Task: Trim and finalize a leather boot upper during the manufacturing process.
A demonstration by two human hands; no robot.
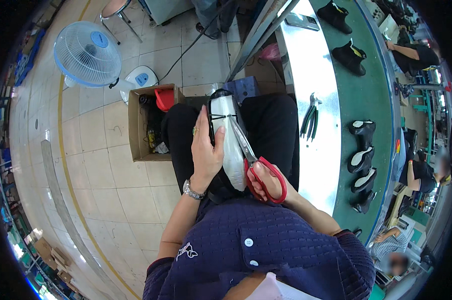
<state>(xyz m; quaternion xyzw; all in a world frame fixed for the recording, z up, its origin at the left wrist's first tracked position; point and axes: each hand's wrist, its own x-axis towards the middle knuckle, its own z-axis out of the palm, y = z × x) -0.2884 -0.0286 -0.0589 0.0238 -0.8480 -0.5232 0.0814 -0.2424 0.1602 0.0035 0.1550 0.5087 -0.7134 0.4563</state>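
A black shoe (227, 145) lies in my lap between my knees, its white sole-like face turned up. A thin black tie (221, 117) crosses the white part near the far end. My left hand (205, 150) grips the shoe from the left, fingers stretched along its side and thumb over the white face. In my right hand (266, 181) is a pair of scissors (245, 145) with red handles, the fingers through the loops. Its blades look together and point away from me, tips at the tie; whether they touch it I cannot tell.
A cardboard box (151, 155) holding a red container stands left of my knees, with a fan (88, 54) beyond. On my right, a metal ledge (318, 165) carries green-handled pliers (311, 117) and a phone (302, 21). Several black shoes (361, 157) sit on the green belt (336, 95).
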